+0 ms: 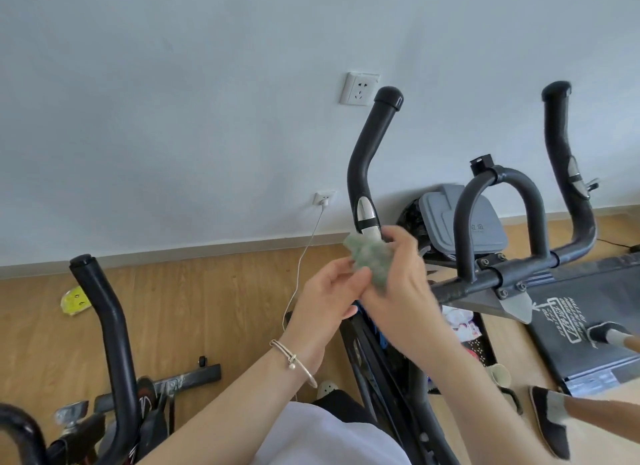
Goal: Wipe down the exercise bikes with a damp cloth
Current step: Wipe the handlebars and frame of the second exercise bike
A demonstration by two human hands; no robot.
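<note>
A small green and white cloth [474, 258] is bunched between both hands in the middle of the view. My left hand [329, 296] pinches its lower edge, and my right hand [403, 284] curls round it from the right. Just behind them rises the left handlebar [369, 159] of a black exercise bike, with a silver sensor strip near the hands. The bike's crossbar [485, 277] runs right to a centre loop grip [498, 187] and a right handlebar [562, 146]. A second bike's handlebar [110, 312] stands at the lower left.
A grey bin lid [464, 222] sits behind the loop grip. A white cable [304, 256] hangs from a wall socket [323, 198] to the wooden floor. A treadmill belt [588, 312] lies at right, with another person's foot in a dark shoe [550, 419] beside it. A yellow item [74, 300] lies on the floor.
</note>
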